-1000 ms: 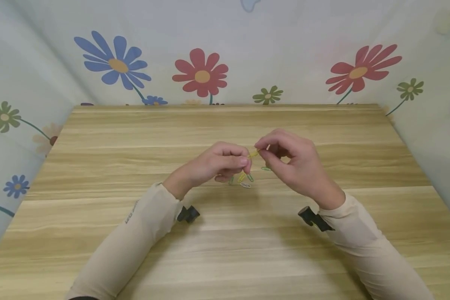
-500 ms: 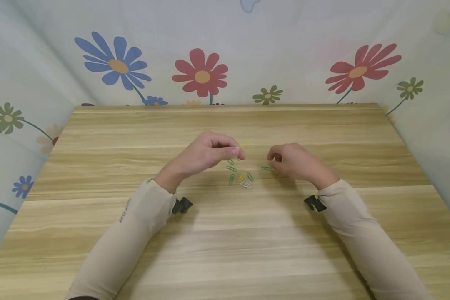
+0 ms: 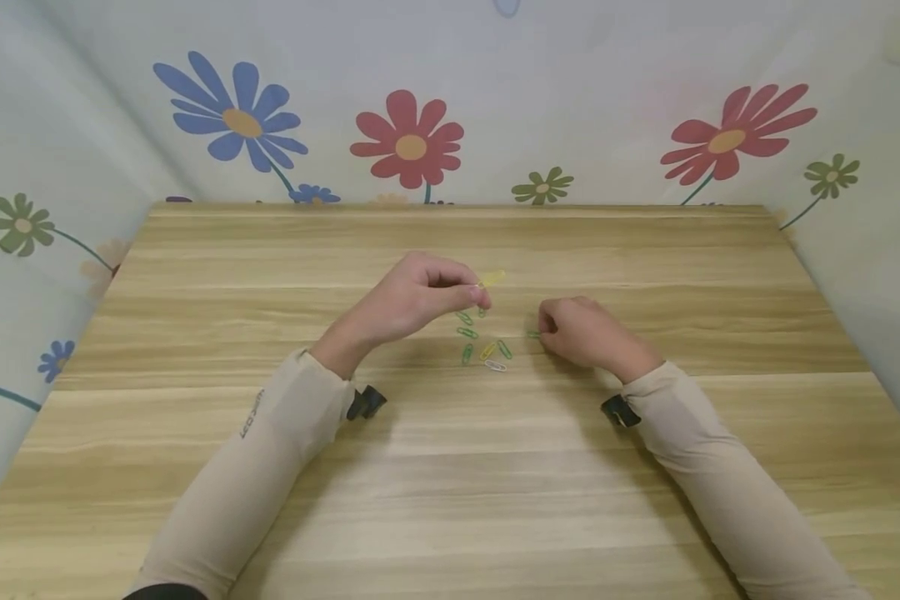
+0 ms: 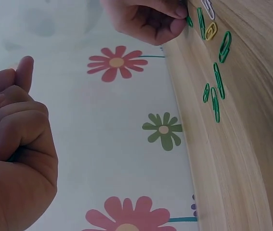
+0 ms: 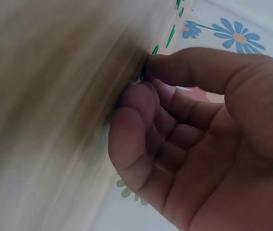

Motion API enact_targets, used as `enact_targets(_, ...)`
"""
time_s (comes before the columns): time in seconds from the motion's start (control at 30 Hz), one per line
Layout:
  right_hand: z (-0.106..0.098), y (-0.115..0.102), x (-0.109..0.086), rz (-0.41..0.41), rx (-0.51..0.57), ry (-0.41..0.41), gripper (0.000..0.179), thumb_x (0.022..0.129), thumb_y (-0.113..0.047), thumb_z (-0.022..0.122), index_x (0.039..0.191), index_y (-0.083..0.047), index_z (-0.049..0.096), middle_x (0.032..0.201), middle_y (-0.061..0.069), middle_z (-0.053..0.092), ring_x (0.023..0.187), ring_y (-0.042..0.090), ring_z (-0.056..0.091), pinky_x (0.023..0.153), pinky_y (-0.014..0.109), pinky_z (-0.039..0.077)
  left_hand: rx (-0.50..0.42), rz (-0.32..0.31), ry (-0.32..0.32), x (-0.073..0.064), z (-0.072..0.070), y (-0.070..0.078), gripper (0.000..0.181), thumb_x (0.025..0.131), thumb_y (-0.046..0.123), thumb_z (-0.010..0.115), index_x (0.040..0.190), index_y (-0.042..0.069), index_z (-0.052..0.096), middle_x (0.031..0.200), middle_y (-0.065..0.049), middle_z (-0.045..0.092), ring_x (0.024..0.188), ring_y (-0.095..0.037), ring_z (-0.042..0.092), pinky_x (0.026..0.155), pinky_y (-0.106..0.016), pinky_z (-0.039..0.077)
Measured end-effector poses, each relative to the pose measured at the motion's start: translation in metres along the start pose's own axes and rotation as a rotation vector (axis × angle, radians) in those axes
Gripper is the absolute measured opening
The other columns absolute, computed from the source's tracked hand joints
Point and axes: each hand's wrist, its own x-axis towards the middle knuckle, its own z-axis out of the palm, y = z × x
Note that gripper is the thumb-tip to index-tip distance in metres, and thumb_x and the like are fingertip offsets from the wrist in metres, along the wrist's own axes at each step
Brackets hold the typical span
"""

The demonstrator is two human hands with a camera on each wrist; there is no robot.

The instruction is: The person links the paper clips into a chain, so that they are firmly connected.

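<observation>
We saw the left hand (image 3: 408,298), beyond and left of the white paper clip (image 3: 495,366), pinching a yellow paper clip (image 3: 497,277); right of that white paper clip, the right hand's (image 3: 588,335) fingertips pinched a green paper clip (image 3: 533,335).

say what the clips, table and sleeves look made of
Clips: likely plastic-coated metal wire; thin bent loops in even green, yellow and white.
Table: wood or wood-print laminate, smooth with a slight sheen; streaked grain, pale glare.
Sleeves: matte beige fabric, perhaps stretchy; they hug the arms and wrinkle softly. Exact fibre can't be told.
</observation>
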Motion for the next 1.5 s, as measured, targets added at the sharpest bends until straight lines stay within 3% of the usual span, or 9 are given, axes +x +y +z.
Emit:
enact_targets(0.13,0.0,0.002,0.0,0.016,0.029,-0.041,0.006,0.088,-0.006,0.063,0.084,-0.008,0.058,0.076,0.003,0.057,0.071,0.022,0.051,0.068,0.036,0.042,0.002,0.006,-0.005,0.002,0.0,-0.001,0.018,0.1,0.009,0.06,0.096,0.001,0.076,0.096,-0.008,0.073,0.094,-0.024,0.065,0.092,-0.039,0.05)
enact_targets(0.33,-0.002,0.003,0.0,0.031,0.068,-0.076,0.005,0.079,-0.007,0.062,0.081,-0.008,0.057,0.074,0.002,0.055,0.067,0.02,0.05,0.062,0.033,0.041,0.006,0.019,-0.015,0.003,0.0,-0.002,0.019,0.099,0.009,0.06,0.093,0.002,0.077,0.097,-0.017,0.071,0.091,-0.025,0.063,0.09,-0.038,0.05)
enact_targets(0.47,-0.003,0.002,-0.001,0.034,0.075,-0.086,0.006,0.079,-0.007,0.062,0.082,-0.008,0.057,0.075,0.003,0.055,0.067,0.02,0.05,0.063,0.034,0.04,0.016,0.019,-0.017,0.003,0.0,-0.002,0.019,0.099,0.009,0.06,0.092,0.002,0.076,0.097,-0.021,0.071,0.089,-0.024,0.062,0.088,-0.037,0.049)
enact_targets(0.7,-0.002,0.0,-0.001,0.058,0.053,-0.093,0.008,0.083,-0.005,0.063,0.083,-0.009,0.057,0.077,0.004,0.056,0.072,0.022,0.051,0.067,0.035,0.041,0.037,0.01,-0.015,0.004,0.001,-0.001,0.019,0.099,0.011,0.06,0.092,0.004,0.077,0.095,-0.011,0.072,0.087,-0.024,0.061,0.087,-0.037,0.049)
enact_targets(1.0,0.003,-0.001,-0.001,0.053,0.038,-0.097,0.009,0.078,-0.007,0.064,0.08,-0.01,0.056,0.076,0.003,0.055,0.071,0.021,0.051,0.066,0.034,0.041,0.043,0.001,-0.017,0.003,0.001,-0.002,0.019,0.098,0.01,0.06,0.091,0.004,0.076,0.094,-0.012,0.072,0.086,-0.024,0.06,0.086,-0.037,0.049)
enact_targets(1.2,0.004,-0.002,-0.001,0.012,0.019,-0.113,0.011,0.076,-0.009,0.065,0.075,-0.011,0.054,0.069,0.002,0.051,0.064,0.019,0.048,0.06,0.032,0.038,0.104,-0.02,0.0,0.0,0.002,-0.002,0.019,0.097,0.011,0.06,0.087,0.01,0.076,0.084,-0.004,0.069,0.068,-0.019,0.047,0.066,-0.031,0.041)
enact_targets(1.3,0.0,-0.003,-0.003,-0.041,0.035,-0.076,0.014,0.076,-0.008,0.065,0.073,-0.012,0.052,0.066,0.0,0.048,0.061,0.016,0.045,0.058,0.031,0.036,0.166,-0.038,0.014,-0.001,0.003,-0.001,0.018,0.096,0.015,0.062,0.084,0.015,0.075,0.071,-0.001,0.058,0.06,-0.017,0.036,0.059,-0.031,0.033)
enact_targets(1.4,-0.008,-0.005,-0.005,-0.092,0.116,0.0,0.014,0.076,-0.005,0.063,0.074,-0.012,0.051,0.066,0.0,0.047,0.061,0.016,0.044,0.06,0.032,0.036,0.218,-0.055,0.02,0.0,0.004,0.002,0.016,0.095,0.019,0.064,0.082,0.017,0.074,0.066,-0.001,0.049,0.059,-0.016,0.036,0.058,-0.032,0.032)
enact_targets(1.5,-0.021,-0.009,-0.012,-0.117,0.239,0.076,0.011,0.077,-0.002,0.06,0.079,-0.01,0.053,0.068,0.001,0.049,0.062,0.017,0.047,0.061,0.033,0.038,0.253,-0.069,0.019,0.001,0.005,0.004,0.015,0.095,0.02,0.065,0.083,0.017,0.073,0.066,-0.001,0.05,0.06,-0.016,0.039,0.06,-0.032,0.034)
